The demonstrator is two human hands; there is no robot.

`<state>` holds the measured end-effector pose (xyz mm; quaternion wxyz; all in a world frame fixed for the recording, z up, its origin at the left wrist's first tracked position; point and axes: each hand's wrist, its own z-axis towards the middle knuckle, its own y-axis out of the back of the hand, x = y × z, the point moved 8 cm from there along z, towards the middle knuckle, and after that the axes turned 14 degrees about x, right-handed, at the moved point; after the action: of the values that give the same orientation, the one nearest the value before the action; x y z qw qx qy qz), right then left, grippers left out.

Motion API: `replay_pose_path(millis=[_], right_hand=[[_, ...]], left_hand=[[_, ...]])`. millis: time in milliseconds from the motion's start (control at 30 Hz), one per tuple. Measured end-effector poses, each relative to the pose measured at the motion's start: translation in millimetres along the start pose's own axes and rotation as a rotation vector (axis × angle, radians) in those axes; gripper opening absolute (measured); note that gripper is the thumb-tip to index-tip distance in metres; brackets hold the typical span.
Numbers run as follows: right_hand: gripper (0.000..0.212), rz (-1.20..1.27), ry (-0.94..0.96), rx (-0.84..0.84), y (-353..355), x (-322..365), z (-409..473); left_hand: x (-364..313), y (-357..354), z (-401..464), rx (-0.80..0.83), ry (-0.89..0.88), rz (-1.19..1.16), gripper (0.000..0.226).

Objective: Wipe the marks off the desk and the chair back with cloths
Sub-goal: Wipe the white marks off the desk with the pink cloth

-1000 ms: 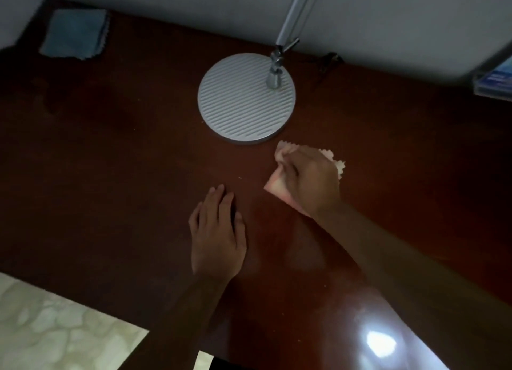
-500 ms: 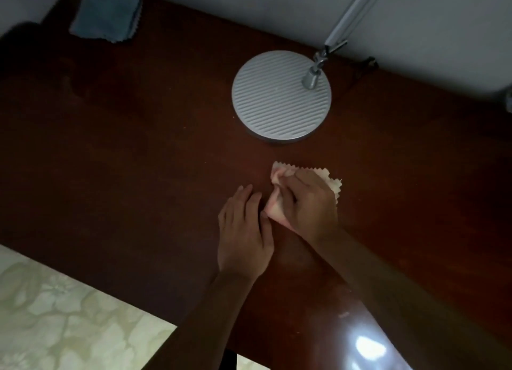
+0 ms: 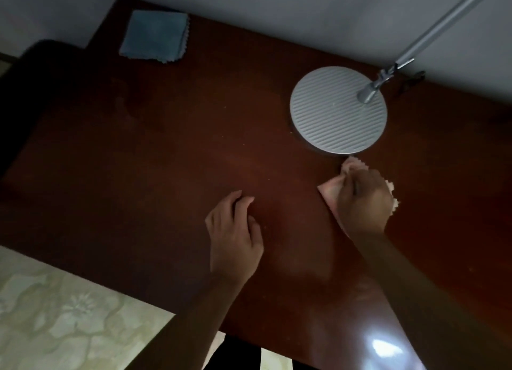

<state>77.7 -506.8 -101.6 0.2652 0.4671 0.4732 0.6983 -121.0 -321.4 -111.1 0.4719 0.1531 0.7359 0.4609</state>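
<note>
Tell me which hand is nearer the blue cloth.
Left. The left hand rests on the desk, nearer its middle, well short of the blue cloth at the far corner. The right hand holds the pink cloth by the lamp base, farther away.

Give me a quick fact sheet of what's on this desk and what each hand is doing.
surface: dark brown desk
right hand: grips a pink cloth against the desk, just in front of the lamp base
left hand: rests on the desk, fingers loosely curled, holding nothing
lamp base: round, grey, ribbed, near the wall
blue cloth: folded, at the far left corner, untouched
chair: dark shape at the desk's left end
</note>
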Motion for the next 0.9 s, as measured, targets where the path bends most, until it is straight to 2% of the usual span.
replay_pose_path(millis=[67, 167, 300, 333, 433, 467, 600, 700, 900], right_hand=[[0.013, -0.002, 0.051, 0.020, -14, 34, -25], [0.017, 0.031, 0.196, 0.068, -36, 91, -57], [0.019, 0.010, 0.555, 0.179, -42, 126, -45], [0.021, -0.011, 0.548, 0.184, -41, 119, -33], [0.027, -0.010, 0.206, 0.114, -44, 103, 1], [0.029, -0.002, 0.168, 0.095, -49, 113, -1], [0.022, 0.044, 0.460, 0.189, -75, 192, -42], [0.021, 0.040, 0.578, 0.225, -79, 198, -44], [0.022, -0.095, 0.432, 0.053, -77, 181, 41]], left_hand=[[15, 8, 7, -0.007, -0.025, 0.024, 0.037], [19, 14, 15, -0.003, -0.051, 0.026, 0.036], [32, 21, 25, 0.057, -0.081, 0.098, 0.035], [35, 22, 25, 0.078, -0.107, 0.140, 0.034], [48, 27, 25, 0.124, -0.158, 0.222, 0.034], [53, 31, 25, 0.129, -0.156, 0.221, 0.034], [77, 48, 34, 0.120, -0.104, 0.210, 0.036], [81, 48, 37, 0.131, -0.135, 0.277, 0.037], [73, 40, 40, 0.158, -0.141, 0.319, 0.042]])
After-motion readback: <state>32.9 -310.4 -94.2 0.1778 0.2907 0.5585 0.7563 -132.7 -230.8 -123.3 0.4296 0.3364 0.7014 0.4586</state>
